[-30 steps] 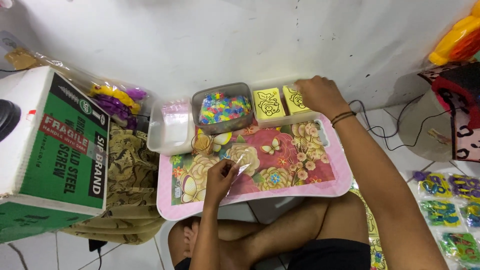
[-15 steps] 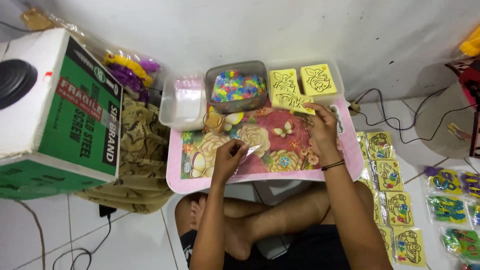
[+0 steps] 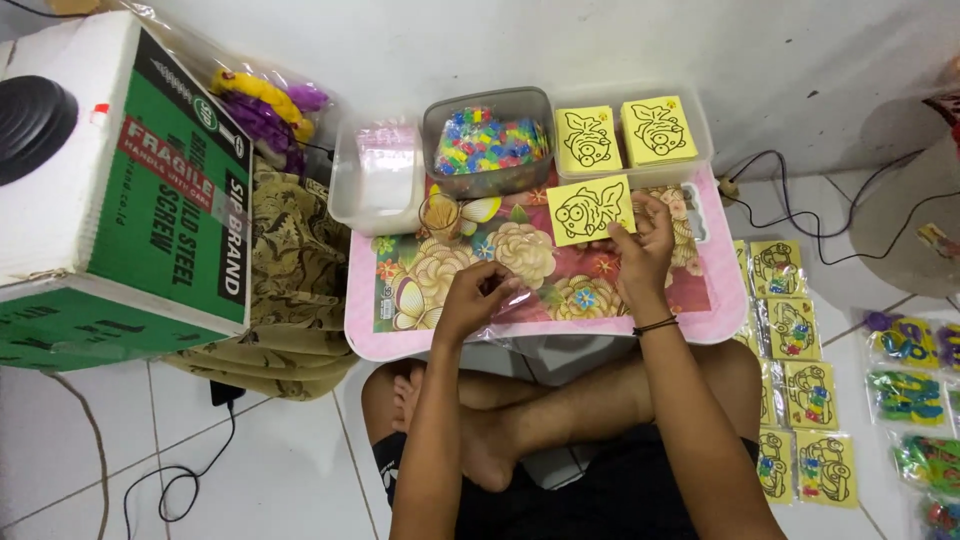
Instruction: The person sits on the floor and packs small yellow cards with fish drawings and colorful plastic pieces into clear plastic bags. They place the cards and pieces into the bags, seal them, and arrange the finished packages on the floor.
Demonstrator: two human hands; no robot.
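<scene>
On the little pink table: I'm sitting cross-legged on the floor with the flowery pink tray-table (image 3: pixel 400 335) over my lap.
Right hand: my right hand (image 3: pixel 645 245) is pinching the yellow fish card (image 3: pixel 590 210), fingers closed on its lower right edge, holding it tilted just above the tabletop so the drawing is facing me.
Left hand: my left hand (image 3: pixel 475 295) is resting near the front of the table, fingers curled together on what looks like a thin clear plastic sleeve (image 3: pixel 515 290); honestly can't tell how firmly I'm gripping it.
Just behind the card: two stacks of the same yellow cards (image 3: pixel 625 135) are sitting in a white tray at the back edge, within easy reach.
Next to those: a grey tub of mixed colourful pieces (image 3: pixel 487 140), then a white tub of clear bags (image 3: pixel 378 170).
Further out, right: finished yellow packs (image 3: pixel 795 330) are lying in rows on the floor tiles.
Further out, left: a green and white cardboard box (image 3: pixel 120 200) is standing beside a patterned cloth (image 3: pixel 290 300).
</scene>
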